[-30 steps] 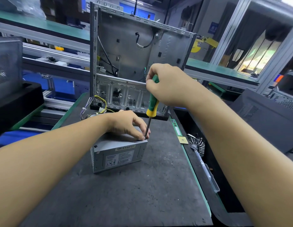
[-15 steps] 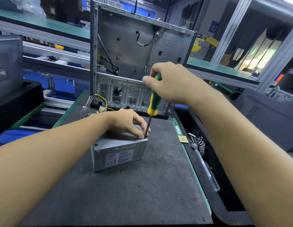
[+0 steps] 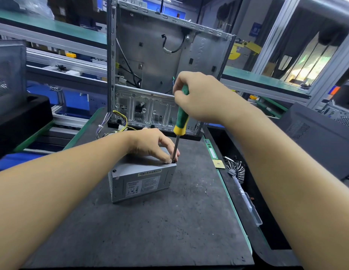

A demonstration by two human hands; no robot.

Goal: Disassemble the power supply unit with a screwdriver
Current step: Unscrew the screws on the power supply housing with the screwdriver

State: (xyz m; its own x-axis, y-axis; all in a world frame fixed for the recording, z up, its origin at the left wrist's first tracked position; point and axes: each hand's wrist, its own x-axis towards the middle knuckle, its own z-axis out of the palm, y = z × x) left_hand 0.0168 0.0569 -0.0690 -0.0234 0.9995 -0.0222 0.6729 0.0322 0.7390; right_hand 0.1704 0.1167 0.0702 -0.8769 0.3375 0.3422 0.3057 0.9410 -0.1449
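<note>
Clamping right hand (image 3: 201, 98) fingers (image 3: 178, 99) round the screwdriver (image 3: 181, 117) handle; pinching its tip with left hand (image 3: 152, 145) atop the power supply unit (image 3: 142, 184).

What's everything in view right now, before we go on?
power supply: 1, grey, middle of the mat
screwdriver: 1, green and yellow handle, upright, tip on the power supply's near right top corner
computer case: 1, grey, open, standing behind the power supply
wires: 1 bundle, yellow, black and white, at the case's left foot
mat: 1, dark grey, under the power supply and case
memory stick: 1, green, mat's right edge
chip: 1, gold, mat's right edge, nearer than the memory stick
cooler: 1, silver fins, right of the mat
left hand: 1, on the power supply's top, pinches the screwdriver's tip
right hand: 1, grips the screwdriver's handle
</note>
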